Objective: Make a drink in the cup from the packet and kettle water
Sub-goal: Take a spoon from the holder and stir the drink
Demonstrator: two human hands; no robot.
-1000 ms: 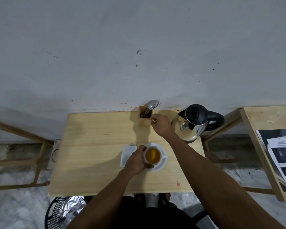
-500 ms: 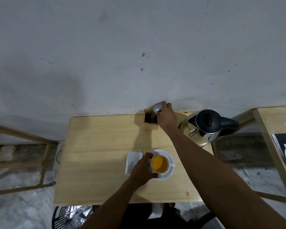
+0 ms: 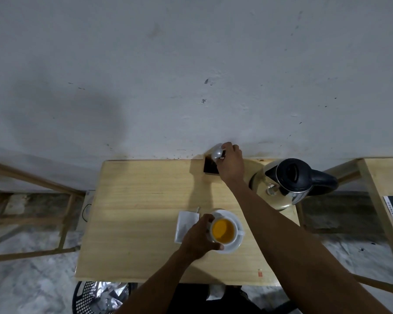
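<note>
A white cup (image 3: 224, 231) of amber drink stands on a white saucer (image 3: 235, 243) near the table's front. My left hand (image 3: 199, 237) grips the cup's left side. A white packet (image 3: 184, 225) lies flat just left of the saucer. My right hand (image 3: 230, 163) is at the back of the table, closed on a metal spoon (image 3: 217, 151) over a small wooden holder (image 3: 210, 166). The steel kettle (image 3: 290, 182) with a black lid stands at the back right.
The wooden table (image 3: 134, 223) stands against a white wall. A second wooden table (image 3: 381, 200) with papers is on the right. A black basket (image 3: 93, 298) with foil sits on the floor at the front left. Wooden rails run along the left.
My right hand reached from beside the kettle to the holder and took hold of the spoon, now lifted above it. My left hand stayed on the cup. The camera view shifted.
</note>
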